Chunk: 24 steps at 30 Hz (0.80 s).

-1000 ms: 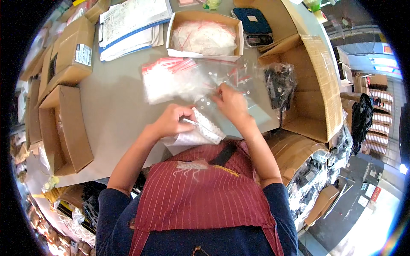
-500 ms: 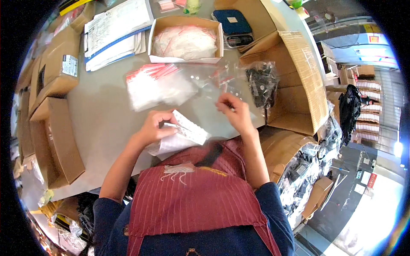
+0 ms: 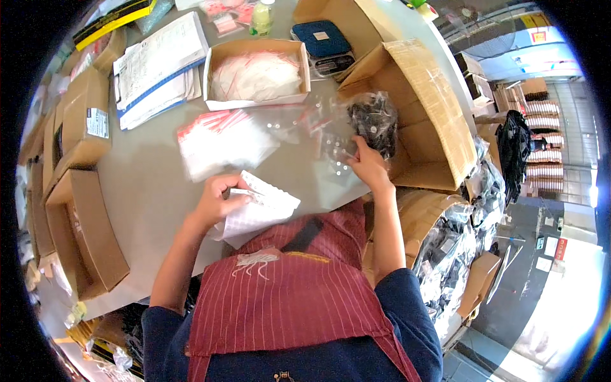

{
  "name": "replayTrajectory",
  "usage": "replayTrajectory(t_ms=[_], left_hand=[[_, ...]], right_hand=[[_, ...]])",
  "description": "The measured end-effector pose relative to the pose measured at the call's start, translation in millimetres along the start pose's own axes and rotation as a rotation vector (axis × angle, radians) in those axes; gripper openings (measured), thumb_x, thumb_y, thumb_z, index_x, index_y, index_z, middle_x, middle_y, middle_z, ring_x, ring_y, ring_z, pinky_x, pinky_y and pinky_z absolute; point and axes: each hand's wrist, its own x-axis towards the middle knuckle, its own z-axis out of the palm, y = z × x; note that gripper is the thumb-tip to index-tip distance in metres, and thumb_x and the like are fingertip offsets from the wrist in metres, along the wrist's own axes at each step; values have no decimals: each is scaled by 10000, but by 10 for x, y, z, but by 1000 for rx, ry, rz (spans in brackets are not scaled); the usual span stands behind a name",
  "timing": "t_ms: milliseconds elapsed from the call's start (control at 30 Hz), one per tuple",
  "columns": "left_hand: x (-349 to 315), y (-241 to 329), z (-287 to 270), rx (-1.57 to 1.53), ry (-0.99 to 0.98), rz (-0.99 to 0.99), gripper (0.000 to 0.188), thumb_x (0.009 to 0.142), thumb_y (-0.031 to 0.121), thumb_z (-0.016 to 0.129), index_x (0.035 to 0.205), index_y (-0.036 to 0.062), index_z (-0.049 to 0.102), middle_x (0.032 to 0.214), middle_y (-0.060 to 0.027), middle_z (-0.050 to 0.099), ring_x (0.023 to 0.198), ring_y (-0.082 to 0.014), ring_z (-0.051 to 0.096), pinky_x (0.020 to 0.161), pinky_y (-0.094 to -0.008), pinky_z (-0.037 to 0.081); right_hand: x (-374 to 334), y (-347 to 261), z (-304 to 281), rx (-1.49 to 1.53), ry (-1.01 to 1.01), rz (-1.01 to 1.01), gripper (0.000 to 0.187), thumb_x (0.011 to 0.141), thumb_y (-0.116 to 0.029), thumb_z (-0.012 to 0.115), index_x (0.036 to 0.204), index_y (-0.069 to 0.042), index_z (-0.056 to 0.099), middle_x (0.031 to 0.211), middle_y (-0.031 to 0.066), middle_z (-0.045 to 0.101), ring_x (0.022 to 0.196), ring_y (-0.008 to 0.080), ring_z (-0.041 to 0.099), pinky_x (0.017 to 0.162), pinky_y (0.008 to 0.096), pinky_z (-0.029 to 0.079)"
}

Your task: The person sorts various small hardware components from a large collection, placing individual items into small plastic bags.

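My left hand (image 3: 217,202) is closed on folded white sheets (image 3: 270,198) with small printed marks, held at the table's front edge above my apron. My right hand (image 3: 370,167) is at the clear plastic bags, index finger and thumb apart. Its fingertips reach the edge of a clear bag of black parts (image 3: 377,121). Beside the thumb lies a thin clear bag (image 3: 334,149) with small white round pieces on or in it. A fan of clear zip bags with red edges (image 3: 223,143) lies beyond my left hand.
A white open box (image 3: 212,86) full of zip bags stands at the back. Papers (image 3: 162,54), a blue-topped scale (image 3: 321,38) and a bottle (image 3: 261,19) are around it. Open cardboard boxes stand on the left (image 3: 105,254) and right (image 3: 445,108), with bagged black items (image 3: 449,254) below right.
My right hand has moved right, to the edge of the bag of black parts, and its fingers have extended from a pinch. My left hand still holds the sheets.
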Motion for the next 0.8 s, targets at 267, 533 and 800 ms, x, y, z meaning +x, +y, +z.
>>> replayTrajectory(t_ms=[267, 533, 800], left_hand=[[-36, -301, -60, 79, 137, 65, 232, 738, 176, 763, 891, 10, 708, 841, -42, 685, 800, -131, 610, 736, -293, 472], [-156, -120, -77, -133, 154, -143, 182, 737, 122, 740, 869, 11, 683, 834, -5, 642, 785, -119, 580, 725, -265, 448], [-207, 133, -9, -259, 301, -151, 216, 749, 91, 741, 939, 5, 680, 900, -33, 680, 832, -135, 620, 767, -275, 482]], right_hand=[[-84, 56, 56, 182, 107, -24, 199, 863, -222, 662, 1014, -93, 652, 910, 177, 697, 858, 387, 676, 743, 473, 531], [-287, 122, 102, 138, 421, -154, 125, 848, -202, 674, 913, -103, 714, 785, 124, 674, 717, 336, 668, 644, 429, 535], [-10, -520, -456, 1013, 73, -118, 162, 864, -179, 672, 933, -38, 712, 813, 1, 628, 853, 131, 597, 760, 282, 481]])
